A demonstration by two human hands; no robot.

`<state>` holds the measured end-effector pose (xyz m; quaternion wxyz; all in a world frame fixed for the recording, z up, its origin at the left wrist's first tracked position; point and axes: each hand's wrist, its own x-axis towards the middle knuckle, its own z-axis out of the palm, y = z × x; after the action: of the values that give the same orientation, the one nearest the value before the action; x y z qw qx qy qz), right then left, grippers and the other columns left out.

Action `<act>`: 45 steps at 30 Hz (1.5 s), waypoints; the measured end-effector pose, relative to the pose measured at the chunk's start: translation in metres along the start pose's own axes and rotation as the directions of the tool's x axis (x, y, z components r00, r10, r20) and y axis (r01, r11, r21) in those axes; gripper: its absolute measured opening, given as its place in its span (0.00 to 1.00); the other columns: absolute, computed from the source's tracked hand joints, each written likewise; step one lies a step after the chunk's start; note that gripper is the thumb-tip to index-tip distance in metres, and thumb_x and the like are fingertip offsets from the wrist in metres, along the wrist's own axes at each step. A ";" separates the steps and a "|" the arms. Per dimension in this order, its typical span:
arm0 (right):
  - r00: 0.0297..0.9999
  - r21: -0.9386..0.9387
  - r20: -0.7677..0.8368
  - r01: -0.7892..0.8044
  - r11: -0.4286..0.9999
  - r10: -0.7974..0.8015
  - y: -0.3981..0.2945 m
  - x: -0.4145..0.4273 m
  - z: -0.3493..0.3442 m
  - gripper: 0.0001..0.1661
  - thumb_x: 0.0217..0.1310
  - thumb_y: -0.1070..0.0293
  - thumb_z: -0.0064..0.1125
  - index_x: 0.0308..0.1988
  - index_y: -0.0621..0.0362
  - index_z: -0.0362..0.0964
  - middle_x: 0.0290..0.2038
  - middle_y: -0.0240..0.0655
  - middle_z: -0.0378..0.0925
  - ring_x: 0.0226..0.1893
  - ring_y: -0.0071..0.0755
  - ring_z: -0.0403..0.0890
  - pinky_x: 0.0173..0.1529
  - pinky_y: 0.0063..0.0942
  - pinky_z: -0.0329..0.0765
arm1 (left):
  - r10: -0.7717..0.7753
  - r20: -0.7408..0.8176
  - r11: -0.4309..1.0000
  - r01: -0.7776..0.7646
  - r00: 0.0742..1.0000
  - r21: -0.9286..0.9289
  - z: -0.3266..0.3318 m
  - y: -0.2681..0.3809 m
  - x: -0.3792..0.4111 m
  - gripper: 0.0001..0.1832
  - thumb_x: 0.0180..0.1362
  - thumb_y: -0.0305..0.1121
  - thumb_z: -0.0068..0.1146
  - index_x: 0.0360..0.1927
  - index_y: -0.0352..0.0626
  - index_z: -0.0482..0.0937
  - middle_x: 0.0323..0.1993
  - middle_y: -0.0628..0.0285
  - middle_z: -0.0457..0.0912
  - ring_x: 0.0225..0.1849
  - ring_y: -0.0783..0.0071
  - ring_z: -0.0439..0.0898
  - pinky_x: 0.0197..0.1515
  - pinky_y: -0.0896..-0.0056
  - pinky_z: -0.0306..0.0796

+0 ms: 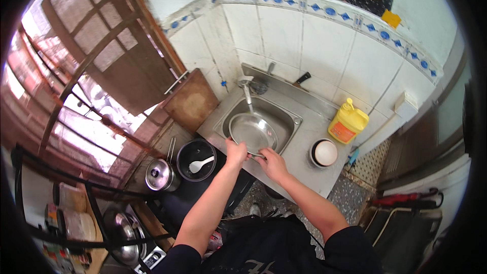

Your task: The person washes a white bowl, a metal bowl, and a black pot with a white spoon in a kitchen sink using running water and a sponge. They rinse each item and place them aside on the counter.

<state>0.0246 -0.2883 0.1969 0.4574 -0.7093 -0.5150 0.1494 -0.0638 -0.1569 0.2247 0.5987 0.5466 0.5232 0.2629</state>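
Note:
A round stainless steel basin (252,131) is tilted over the sink (283,118), under the faucet (246,87), and a stream of water runs down towards it. My left hand (237,150) grips its near rim at the left. Just to the right, my right hand (272,163) has its fingers on the same rim. Both thumbs lie close to the near edge. The basin hides much of the sink's left part.
On the steel counter (304,171) stand stacked bowls (325,153) and a yellow pump jug (347,121). A knife (303,78) rests against the tiled wall. Left of the sink are a wooden cutting board (192,101), a black pot (190,152) holding a white spoon (201,164), and a lidded steel pot (159,175).

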 end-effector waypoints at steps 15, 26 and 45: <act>0.940 0.216 0.294 0.109 0.970 -0.171 0.020 -0.059 -0.043 0.13 0.57 0.63 0.62 0.39 0.59 0.74 0.28 0.42 0.74 0.29 0.42 0.78 0.36 0.32 0.74 | -0.216 0.227 0.769 0.309 0.950 -0.560 -0.014 -0.061 -0.152 0.30 0.61 0.47 0.53 0.59 0.38 0.61 0.44 0.52 0.75 0.29 0.65 0.80 0.25 0.70 0.74; 0.923 -0.500 0.146 0.378 0.779 -0.355 0.008 0.211 -0.044 0.54 0.51 0.56 0.65 0.68 0.63 0.42 0.69 0.45 0.49 0.68 0.50 0.53 0.64 0.43 0.63 | -0.489 0.086 0.701 0.450 0.868 -0.554 -0.021 -0.123 -0.149 0.15 0.55 0.28 0.43 0.45 0.30 0.68 0.27 0.51 0.78 0.24 0.61 0.79 0.29 0.62 0.76; 0.335 -0.135 0.942 0.454 0.881 -0.028 -0.014 -0.086 0.002 0.25 0.50 0.56 0.65 0.48 0.54 0.73 0.50 0.34 0.74 0.59 0.45 0.67 0.57 0.57 0.63 | -0.560 0.108 0.446 0.409 0.821 -0.796 -0.059 -0.213 -0.221 0.09 0.54 0.29 0.45 0.29 0.33 0.74 0.24 0.55 0.77 0.22 0.64 0.75 0.27 0.66 0.70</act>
<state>-0.0216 -0.3611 0.1851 -0.0364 -0.4898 -0.7997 0.3455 -0.2419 -0.3864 0.1099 0.7783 0.0254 0.5344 0.3287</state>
